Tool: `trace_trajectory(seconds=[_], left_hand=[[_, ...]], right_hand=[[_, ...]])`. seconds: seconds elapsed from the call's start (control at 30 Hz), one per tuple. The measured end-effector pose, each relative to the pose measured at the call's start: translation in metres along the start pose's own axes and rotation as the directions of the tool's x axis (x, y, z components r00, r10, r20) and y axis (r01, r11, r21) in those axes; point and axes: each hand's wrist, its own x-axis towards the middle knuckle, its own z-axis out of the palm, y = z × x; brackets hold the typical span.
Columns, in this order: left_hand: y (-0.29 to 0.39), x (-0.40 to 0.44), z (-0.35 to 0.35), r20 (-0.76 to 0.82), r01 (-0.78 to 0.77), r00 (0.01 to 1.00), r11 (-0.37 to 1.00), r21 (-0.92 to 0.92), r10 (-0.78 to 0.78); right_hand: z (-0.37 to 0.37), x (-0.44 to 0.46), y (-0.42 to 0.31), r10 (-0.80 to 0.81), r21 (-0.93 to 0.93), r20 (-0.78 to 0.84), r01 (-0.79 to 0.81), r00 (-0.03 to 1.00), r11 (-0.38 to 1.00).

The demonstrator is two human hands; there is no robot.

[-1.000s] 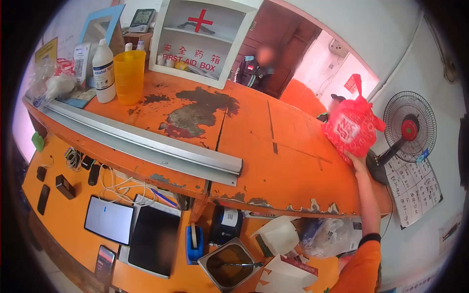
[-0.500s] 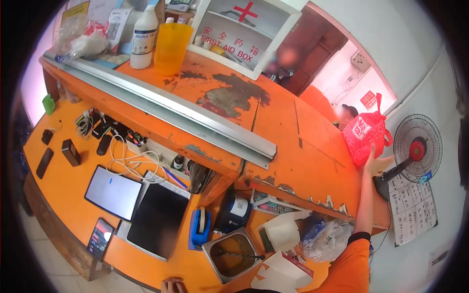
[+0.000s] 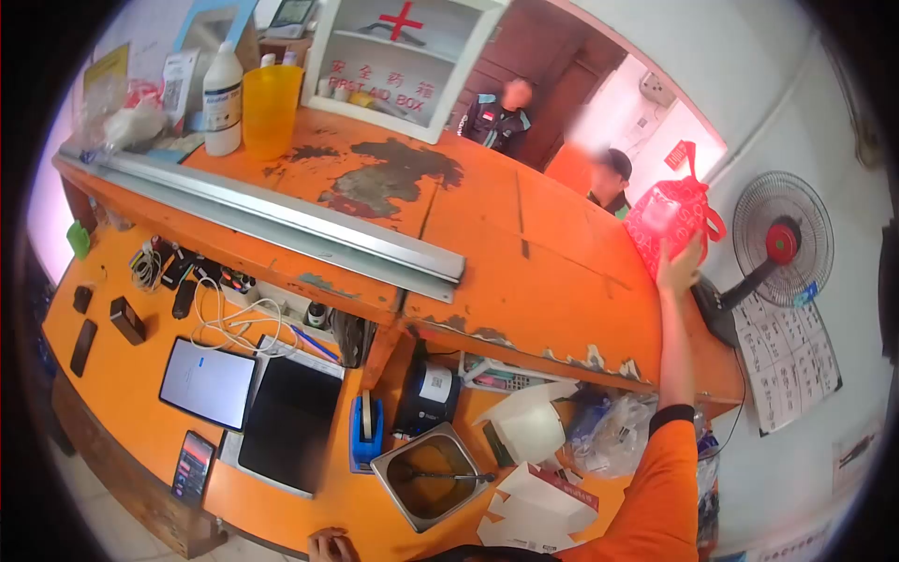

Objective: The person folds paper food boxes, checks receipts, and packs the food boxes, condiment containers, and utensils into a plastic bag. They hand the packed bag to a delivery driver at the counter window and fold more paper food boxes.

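Observation:
My right hand (image 3: 682,267) reaches out over the far right end of the orange counter. Its fingers are against the near side of a red plastic bag (image 3: 651,225) with tied handles, which stands at the counter's edge; the hand hides part of the bag. At the bottom of the view, my left hand (image 3: 332,545) rests on the front edge of the lower desk. Its fingers are loosely bent and hold nothing that I can see. A steel pan (image 3: 384,468) with a dark-handled utensil (image 3: 454,477) lies right of it.
A fan (image 3: 782,239) stands right of the bag. Two people (image 3: 501,117) are beyond the counter, one (image 3: 611,178) close to the bag. A tablet (image 3: 208,379), a phone (image 3: 192,466), a tape dispenser (image 3: 366,436) and an opened carton (image 3: 538,506) lie on the desk.
The view has shifted, so the counter and desk sit further left and higher. My right hand stays at the red bag. Both people behind the counter show more fully. My left hand has barely moved.

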Motion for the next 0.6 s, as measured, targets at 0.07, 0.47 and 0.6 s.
trace_trajectory(seconds=[0.07, 0.47, 0.6], left_hand=[[-0.013, -0.004, 0.012, -0.084, -0.042, 0.995, 0.997, 0.067, 0.047], [0.002, -0.006, -0.01, -0.001, -0.174, 0.985, 0.985, -0.015, 0.174], [-0.009, 0.004, 0.017, -0.136, -0.368, 0.914, 0.922, 0.119, 0.383]], right_hand=[[-0.009, -0.005, -0.008, 0.007, -0.016, -0.037, -0.008, 0.999, 1.0], [-0.066, -0.027, 0.001, 0.071, -0.15, 0.306, -0.025, 0.949, 0.988], [-0.117, -0.023, 0.0, 0.055, 0.621, 0.151, -0.138, 0.987, 0.771]])
